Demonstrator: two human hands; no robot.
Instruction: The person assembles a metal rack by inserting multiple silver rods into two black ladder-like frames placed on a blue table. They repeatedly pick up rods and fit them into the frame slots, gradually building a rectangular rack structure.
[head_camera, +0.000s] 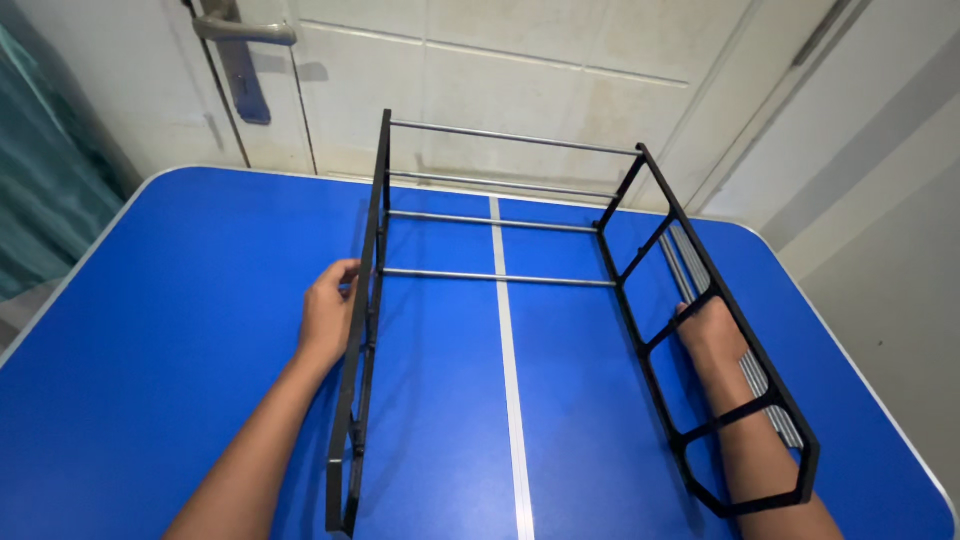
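A black metal rack frame with silver crossbars stands in the middle of the blue table. The left hand, at nine o'clock of the frame, curls its fingers around the left side panel. The right hand, at three o'clock, lies behind the right side panel near loose silver rods; its fingers are hidden, so I cannot tell their state.

A blue table with a white centre line stands before a white door with a metal handle; a teal curtain hangs left.
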